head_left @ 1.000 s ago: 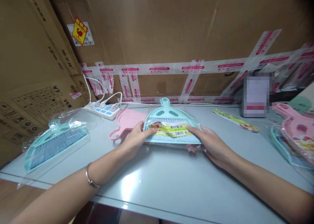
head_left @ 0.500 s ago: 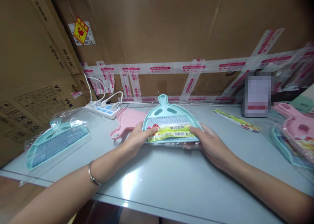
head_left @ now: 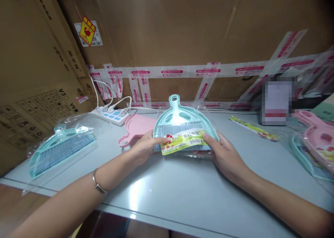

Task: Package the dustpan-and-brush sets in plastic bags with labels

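Between my two hands is a mint-green dustpan [head_left: 180, 113] with a grey-bristled brush [head_left: 180, 128] nested in it, in a clear plastic bag. My left hand [head_left: 146, 146] grips its left edge, thumb on top. On the right edge my right hand [head_left: 224, 149] is closed the same way, its thumb against a yellow-green label card [head_left: 184, 141]. That card lies slanted across the front of the brush. The fingers beneath the dustpan are mostly hidden. Just beyond my left hand lies a pink dustpan [head_left: 139, 126], partly covered by the green one.
Another bagged green dustpan with brush [head_left: 61, 147] lies at the left. Pink and green dustpans [head_left: 319, 130] are stacked at the right edge, near a blurred upright device [head_left: 277, 102]. A loose label card [head_left: 253, 127] and a power strip [head_left: 111, 115] lie before large cardboard boxes [head_left: 167, 29].
The handle end of the green dustpan has tilted up slightly. Its label card has slipped from straight to slanted, its left end lower. Both hands keep their hold.
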A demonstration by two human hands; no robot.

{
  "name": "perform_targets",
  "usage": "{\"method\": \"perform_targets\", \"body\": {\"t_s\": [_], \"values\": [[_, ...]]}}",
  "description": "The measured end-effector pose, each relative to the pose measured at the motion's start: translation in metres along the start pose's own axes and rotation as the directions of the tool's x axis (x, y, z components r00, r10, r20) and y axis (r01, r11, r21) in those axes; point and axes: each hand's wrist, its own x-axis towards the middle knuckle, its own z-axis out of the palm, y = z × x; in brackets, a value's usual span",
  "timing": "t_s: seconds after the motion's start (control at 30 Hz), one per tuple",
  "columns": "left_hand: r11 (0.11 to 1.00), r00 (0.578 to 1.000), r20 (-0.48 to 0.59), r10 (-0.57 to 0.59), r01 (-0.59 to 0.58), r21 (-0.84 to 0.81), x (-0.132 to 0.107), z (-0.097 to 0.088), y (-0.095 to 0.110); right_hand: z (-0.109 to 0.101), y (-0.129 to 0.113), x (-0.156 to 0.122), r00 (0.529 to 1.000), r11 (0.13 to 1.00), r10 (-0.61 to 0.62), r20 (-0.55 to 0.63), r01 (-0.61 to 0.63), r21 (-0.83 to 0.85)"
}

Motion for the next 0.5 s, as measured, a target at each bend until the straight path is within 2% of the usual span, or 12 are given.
{"method": "perform_targets", "body": {"t_s": [0.13,0.2,0.37,0.5], "values": [[0.999,0.997,0.067,0.031,-0.029,-0.023,-0.0004,-0.0004,0.0003,-0.0015,0.0012,-0.0010,0.999,1.000,-0.030,0.035,0.030,-0.005],[1.000,0.998,0.056,0.024,-0.023,-0.019,-0.0013,0.0003,0.0011,-0.0012,0.0009,-0.0011,0.998,0.998,-0.054,0.035,0.055,-0.020],[0.999,0.996,-0.087,-0.026,0.023,-0.030,-0.0003,0.0025,0.0007,0.0010,-0.0005,-0.0012,1.000,1.000,-0.004,0.011,0.004,0.001],[0.999,0.978,-0.208,0.004,-0.015,-0.052,0.0023,0.0062,-0.0027,0.0012,0.0001,-0.0007,0.999,1.000,0.022,-0.037,-0.022,-0.009]]}}
